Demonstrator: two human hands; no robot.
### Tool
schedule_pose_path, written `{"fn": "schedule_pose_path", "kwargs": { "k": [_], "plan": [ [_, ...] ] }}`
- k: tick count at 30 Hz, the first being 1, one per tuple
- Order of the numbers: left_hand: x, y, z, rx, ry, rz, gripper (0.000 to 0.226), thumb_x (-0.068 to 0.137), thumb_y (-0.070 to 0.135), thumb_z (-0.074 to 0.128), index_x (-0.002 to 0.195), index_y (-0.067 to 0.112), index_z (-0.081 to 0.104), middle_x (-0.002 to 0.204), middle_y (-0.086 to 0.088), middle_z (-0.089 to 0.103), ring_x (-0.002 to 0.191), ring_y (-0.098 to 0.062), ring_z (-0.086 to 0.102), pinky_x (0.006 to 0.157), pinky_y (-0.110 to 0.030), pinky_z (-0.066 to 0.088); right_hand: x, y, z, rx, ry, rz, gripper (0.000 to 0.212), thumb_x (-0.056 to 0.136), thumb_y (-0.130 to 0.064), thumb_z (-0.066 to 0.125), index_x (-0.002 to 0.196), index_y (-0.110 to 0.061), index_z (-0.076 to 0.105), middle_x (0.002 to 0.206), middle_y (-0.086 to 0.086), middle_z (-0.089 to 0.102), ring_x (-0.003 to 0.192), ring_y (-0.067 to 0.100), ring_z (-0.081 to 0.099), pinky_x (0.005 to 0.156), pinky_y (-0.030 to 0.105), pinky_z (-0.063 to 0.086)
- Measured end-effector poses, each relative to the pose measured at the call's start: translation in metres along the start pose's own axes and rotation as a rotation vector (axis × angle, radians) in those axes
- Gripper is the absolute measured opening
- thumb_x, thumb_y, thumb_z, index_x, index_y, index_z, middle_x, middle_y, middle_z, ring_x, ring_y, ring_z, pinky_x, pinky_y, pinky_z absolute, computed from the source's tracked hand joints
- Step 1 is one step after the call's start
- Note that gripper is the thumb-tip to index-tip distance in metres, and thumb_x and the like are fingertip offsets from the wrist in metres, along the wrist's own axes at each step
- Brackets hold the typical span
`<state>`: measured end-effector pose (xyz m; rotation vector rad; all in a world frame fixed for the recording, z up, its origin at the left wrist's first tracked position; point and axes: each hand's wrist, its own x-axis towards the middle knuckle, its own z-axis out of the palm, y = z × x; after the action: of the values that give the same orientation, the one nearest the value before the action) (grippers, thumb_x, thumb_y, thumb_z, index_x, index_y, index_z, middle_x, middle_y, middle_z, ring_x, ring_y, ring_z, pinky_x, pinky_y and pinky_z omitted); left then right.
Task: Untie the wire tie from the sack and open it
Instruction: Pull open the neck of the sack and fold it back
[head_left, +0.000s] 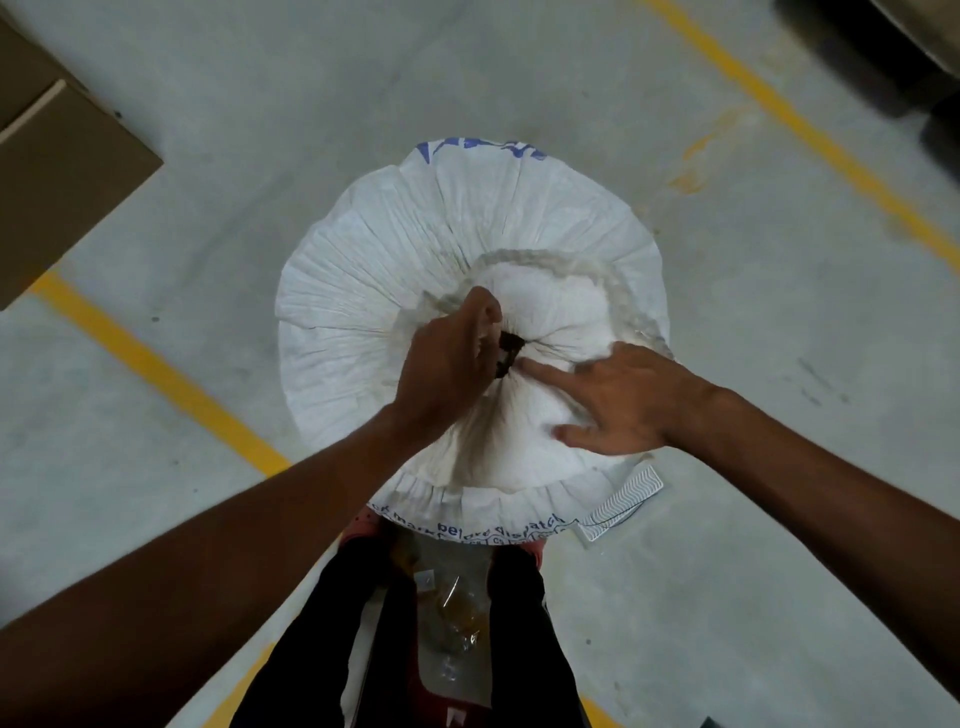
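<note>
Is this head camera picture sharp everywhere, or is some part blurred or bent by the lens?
Head view: the sack folds are fairly sharp, but the left hand and right hand are smeared by motion, so the dark wire tie is hard to read; the wide lens curves the yellow floor lines; light is soft and even, without glare.

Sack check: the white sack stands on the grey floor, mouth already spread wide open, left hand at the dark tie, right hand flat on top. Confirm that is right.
Not quite. The head view shows the white sack still gathered shut, its mouth pinched at the dark tie, not spread open. The rest holds: it stands on the grey floor, the left hand is at the tie and the right hand lies flat on top.
</note>
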<state>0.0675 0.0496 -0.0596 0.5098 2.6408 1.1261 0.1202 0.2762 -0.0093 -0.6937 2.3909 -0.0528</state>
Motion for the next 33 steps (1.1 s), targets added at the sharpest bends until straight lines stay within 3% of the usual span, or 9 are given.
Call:
{"fn": "schedule_pose_path", "kwargs": {
  "k": [4,9,14,19,23,26,28,31,33],
  "plan": [
    [0.003,-0.025,0.010,0.106,-0.112,0.098,0.030,0.101,0.046,0.060,0.121,0.024,0.064,0.108,0.008,0.080,0.108,-0.018,0.072,0.101,-0.051,0.047,0.024,-0.007,0.005,-0.095,-0.121,0.148,0.084,0.088,-0.081,0.009,0.164,-0.045,0.001,0.112,0.012,0.074,0.107,0.033,0.069,0.107,0.056,0.039],
    [0.006,-0.061,0.002,0.604,-0.192,0.322,0.061,0.093,0.075,0.043,0.128,0.034,0.072,0.109,0.005,0.079,0.100,-0.027,0.062,0.083,-0.043,0.037,0.041,-0.012,0.011,-0.443,-0.007,0.132,0.065,0.094,-0.076,0.040,0.144,-0.036,0.054,0.119,0.007,0.067,0.111,0.030,0.058,0.107,0.052,0.020],
    [0.012,-0.079,-0.004,0.725,-0.259,0.491,0.062,0.091,0.081,0.037,0.115,0.040,0.076,0.103,-0.001,0.060,0.096,-0.026,0.055,0.080,-0.042,0.037,0.042,0.007,0.010,-0.393,0.162,-0.093,0.036,0.084,-0.054,0.077,0.099,-0.021,0.077,0.113,0.008,0.062,0.099,0.030,0.056,0.085,0.047,0.037],
    [0.018,-0.078,-0.018,0.669,-0.261,0.542,0.070,0.092,0.086,0.035,0.083,0.031,0.077,0.095,0.000,0.056,0.089,-0.025,0.052,0.079,-0.041,0.031,0.028,0.026,-0.006,-0.268,0.163,-0.283,0.028,0.095,-0.049,0.059,0.094,-0.026,0.076,0.130,-0.011,0.067,0.121,0.032,0.055,0.093,0.047,0.041],
    [0.027,-0.084,-0.043,0.671,-0.266,0.494,0.082,0.095,0.085,0.024,0.067,0.025,0.072,0.082,0.002,0.055,0.082,-0.023,0.048,0.077,-0.039,0.024,0.010,0.042,-0.008,-0.251,0.105,-0.263,0.049,0.096,-0.056,0.040,0.087,-0.023,0.075,0.096,-0.004,0.079,0.136,0.028,0.052,0.110,0.045,0.033],
    [0.033,-0.081,-0.053,0.759,-0.291,0.422,0.091,0.098,0.082,0.012,0.059,0.022,0.069,0.070,0.005,0.056,0.077,-0.022,0.047,0.077,-0.037,0.021,0.005,0.041,-0.010,-0.239,0.098,-0.216,0.060,0.097,-0.067,0.035,0.095,-0.021,0.074,0.085,0.003,0.078,0.126,0.027,0.059,0.108,0.045,0.035],
    [0.037,-0.070,-0.053,0.807,-0.281,0.401,0.086,0.101,0.075,0.013,0.060,0.020,0.065,0.063,0.003,0.057,0.072,-0.023,0.048,0.076,-0.038,0.022,0.007,0.033,-0.011,-0.203,0.147,-0.201,0.065,0.097,-0.075,0.034,0.116,-0.021,0.066,0.078,0.005,0.076,0.109,0.029,0.063,0.099,0.047,0.040],
    [0.042,-0.042,-0.047,0.856,-0.196,0.448,0.060,0.103,0.066,0.034,0.083,0.019,0.066,0.069,-0.001,0.067,0.073,-0.029,0.060,0.078,-0.041,0.031,0.015,0.020,-0.013,-0.209,0.184,-0.141,0.074,0.096,-0.081,0.020,0.145,-0.032,0.047,0.074,0.003,0.072,0.093,0.027,0.058,0.091,0.045,0.040],
    [0.047,-0.024,-0.038,0.744,-0.190,0.460,0.041,0.102,0.056,0.050,0.098,0.020,0.068,0.075,-0.002,0.071,0.072,-0.031,0.066,0.077,-0.039,0.036,0.020,0.016,-0.012,-0.264,0.164,-0.160,0.062,0.100,-0.072,0.026,0.139,-0.035,0.055,0.087,0.002,0.075,0.099,0.027,0.058,0.096,0.046,0.036]
  ]
}}
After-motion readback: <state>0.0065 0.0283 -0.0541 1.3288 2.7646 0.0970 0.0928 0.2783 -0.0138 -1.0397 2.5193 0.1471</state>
